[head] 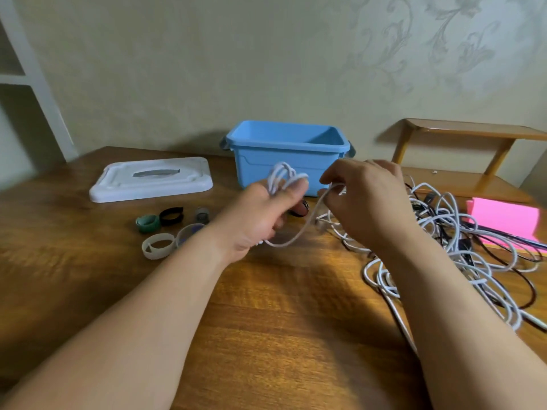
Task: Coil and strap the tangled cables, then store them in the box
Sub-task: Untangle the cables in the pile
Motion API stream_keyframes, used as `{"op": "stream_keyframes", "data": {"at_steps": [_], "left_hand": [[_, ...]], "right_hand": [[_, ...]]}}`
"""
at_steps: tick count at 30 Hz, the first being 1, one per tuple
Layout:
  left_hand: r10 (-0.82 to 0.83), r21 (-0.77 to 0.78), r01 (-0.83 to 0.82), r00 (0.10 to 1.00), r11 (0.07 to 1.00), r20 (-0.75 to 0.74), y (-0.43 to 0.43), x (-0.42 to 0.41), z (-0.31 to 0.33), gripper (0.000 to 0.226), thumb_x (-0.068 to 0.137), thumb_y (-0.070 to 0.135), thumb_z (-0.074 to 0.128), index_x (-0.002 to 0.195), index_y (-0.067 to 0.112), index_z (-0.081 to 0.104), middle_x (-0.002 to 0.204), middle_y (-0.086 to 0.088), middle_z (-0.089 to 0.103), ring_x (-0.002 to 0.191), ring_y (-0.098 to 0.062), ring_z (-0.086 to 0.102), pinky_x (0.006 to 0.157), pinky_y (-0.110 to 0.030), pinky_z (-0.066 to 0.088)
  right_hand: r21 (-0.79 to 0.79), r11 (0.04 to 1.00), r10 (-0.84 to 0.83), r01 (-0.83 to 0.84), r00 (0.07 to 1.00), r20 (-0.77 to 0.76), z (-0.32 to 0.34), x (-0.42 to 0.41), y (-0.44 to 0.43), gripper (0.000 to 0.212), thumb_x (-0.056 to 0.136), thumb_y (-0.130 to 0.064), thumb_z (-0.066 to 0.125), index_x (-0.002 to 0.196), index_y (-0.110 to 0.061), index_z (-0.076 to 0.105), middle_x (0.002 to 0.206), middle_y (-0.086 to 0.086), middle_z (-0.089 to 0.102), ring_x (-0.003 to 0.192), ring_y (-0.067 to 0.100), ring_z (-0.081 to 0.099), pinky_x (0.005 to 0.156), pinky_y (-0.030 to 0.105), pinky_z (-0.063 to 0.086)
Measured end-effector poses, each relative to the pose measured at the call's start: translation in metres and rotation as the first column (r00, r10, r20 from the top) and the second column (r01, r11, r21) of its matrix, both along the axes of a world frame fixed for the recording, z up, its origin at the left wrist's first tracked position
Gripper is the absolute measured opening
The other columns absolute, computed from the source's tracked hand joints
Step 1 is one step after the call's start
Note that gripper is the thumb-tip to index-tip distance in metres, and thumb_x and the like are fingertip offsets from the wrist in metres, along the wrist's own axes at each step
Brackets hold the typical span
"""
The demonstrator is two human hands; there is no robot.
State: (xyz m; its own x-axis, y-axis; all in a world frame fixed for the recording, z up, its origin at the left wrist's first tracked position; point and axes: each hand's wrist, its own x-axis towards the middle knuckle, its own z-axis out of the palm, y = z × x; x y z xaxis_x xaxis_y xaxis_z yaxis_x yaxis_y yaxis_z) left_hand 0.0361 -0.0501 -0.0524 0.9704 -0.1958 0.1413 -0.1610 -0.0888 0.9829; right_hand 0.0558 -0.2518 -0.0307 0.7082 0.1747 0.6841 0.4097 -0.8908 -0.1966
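We hold the white cable [284, 174] above the table [266, 321]. Its loops stand up over our left hand [260, 214], whose fingers curl round them. A slack strand sags across to our right hand [367, 199], pinched between thumb and forefinger. The tangle [450, 247] lies to the right. Behind, the blue box [266, 142] stands open, showing only its inner walls; its white lid [151, 180] lies left.
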Motion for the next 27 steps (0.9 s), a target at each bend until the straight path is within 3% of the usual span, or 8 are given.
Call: {"op": "stream_keyframes", "data": {"at_steps": [3, 6, 9, 11, 13, 18, 22, 27], "left_hand": [[-0.106, 0.112, 0.104, 0.994, 0.988, 0.009, -0.012, -0.003, -0.004, 0.030, 0.099, 0.046, 0.066, 0.111, 0.021, 0.077, 0.106, -0.008, 0.081, 0.102, -0.023, 0.076, 0.081, -0.031, 0.057], [-0.105, 0.129, 0.103, 0.994, 0.986, 0.008, -0.012, -0.004, -0.004, 0.021, 0.104, 0.037, 0.067, 0.102, 0.017, 0.074, 0.079, 0.002, 0.074, 0.074, -0.012, 0.066, 0.065, -0.022, 0.051], [-0.098, 0.111, 0.095, 0.995, 0.989, 0.026, -0.012, -0.003, -0.007, 0.017, 0.100, 0.039, 0.070, 0.101, 0.023, 0.077, 0.077, 0.003, 0.064, 0.076, -0.014, 0.059, 0.072, -0.032, 0.051], [-0.118, 0.029, 0.118, 0.993, 0.993, 0.021, -0.013, -0.004, -0.007, 0.016, 0.100, 0.038, 0.070, 0.089, 0.028, 0.078, 0.075, 0.000, 0.066, 0.075, -0.021, 0.062, 0.073, -0.034, 0.053], [-0.124, -0.124, 0.121, 0.992, 0.985, -0.021, -0.011, -0.005, -0.003, 0.025, 0.104, 0.034, 0.066, 0.080, 0.026, 0.070, 0.066, 0.000, 0.054, 0.057, -0.020, 0.053, 0.058, -0.030, 0.051], [0.005, -0.434, -0.033, 0.998, 0.900, -0.066, -0.005, 0.001, 0.003, 0.043, 0.107, 0.041, 0.060, 0.070, 0.023, 0.046, 0.060, 0.003, 0.029, 0.042, -0.010, 0.027, 0.044, -0.026, 0.027], [0.125, -0.393, -0.134, 0.991, 0.910, -0.049, -0.014, 0.003, -0.004, 0.036, 0.102, 0.047, 0.065, 0.083, 0.017, 0.060, 0.066, 0.000, 0.043, 0.049, -0.012, 0.036, 0.050, -0.028, 0.039], [0.136, -0.277, -0.129, 0.991, 0.952, 0.007, -0.026, 0.003, -0.011, 0.036, 0.096, 0.055, 0.070, 0.107, 0.023, 0.079, 0.081, -0.004, 0.067, 0.061, -0.011, 0.057, 0.061, -0.033, 0.051]], "right_hand": [[0.041, 0.998, 0.051, -0.050, 0.998, -0.027, -0.001, -0.006, 0.009, 0.028, 0.084, -0.017, 0.069, 0.109, -0.027, 0.076, 0.092, -0.003, 0.079, 0.093, 0.029, 0.068, 0.099, 0.041, 0.041], [0.132, 0.986, 0.107, -0.099, 0.993, -0.055, 0.002, -0.009, 0.009, 0.031, 0.084, -0.016, 0.063, 0.112, -0.023, 0.076, 0.096, -0.002, 0.080, 0.093, 0.028, 0.071, 0.095, 0.044, 0.051], [0.158, 0.980, 0.135, -0.121, 0.988, -0.079, 0.004, -0.010, 0.010, 0.027, 0.088, -0.015, 0.069, 0.114, -0.021, 0.076, 0.104, -0.002, 0.080, 0.099, 0.021, 0.073, 0.088, 0.037, 0.055], [0.159, 0.979, 0.139, -0.124, 0.986, -0.088, 0.003, -0.009, 0.010, 0.024, 0.089, -0.018, 0.070, 0.112, -0.021, 0.076, 0.102, -0.002, 0.080, 0.098, 0.020, 0.074, 0.082, 0.035, 0.056], [0.140, 0.984, 0.124, -0.111, 0.988, -0.093, 0.001, -0.004, 0.008, 0.014, 0.093, -0.029, 0.071, 0.105, -0.023, 0.075, 0.093, -0.004, 0.079, 0.089, 0.021, 0.072, 0.077, 0.037, 0.055], [0.015, 0.995, 0.099, -0.098, 0.989, -0.106, -0.008, 0.003, 0.005, 0.023, 0.104, -0.043, 0.061, 0.097, -0.026, 0.075, 0.077, -0.004, 0.072, 0.081, 0.026, 0.066, 0.088, 0.039, 0.040], [-0.002, 0.995, 0.104, -0.104, 0.994, -0.023, -0.012, 0.004, 0.017, 0.027, 0.105, -0.042, 0.050, 0.097, -0.026, 0.070, 0.079, -0.003, 0.075, 0.079, 0.029, 0.066, 0.097, 0.040, 0.040], [0.044, 0.988, 0.150, -0.149, 0.988, -0.025, -0.008, -0.006, 0.030, 0.017, 0.103, -0.029, 0.053, 0.097, -0.013, 0.053, 0.076, 0.009, 0.071, 0.080, 0.043, 0.062, 0.083, 0.031, 0.026]]}}
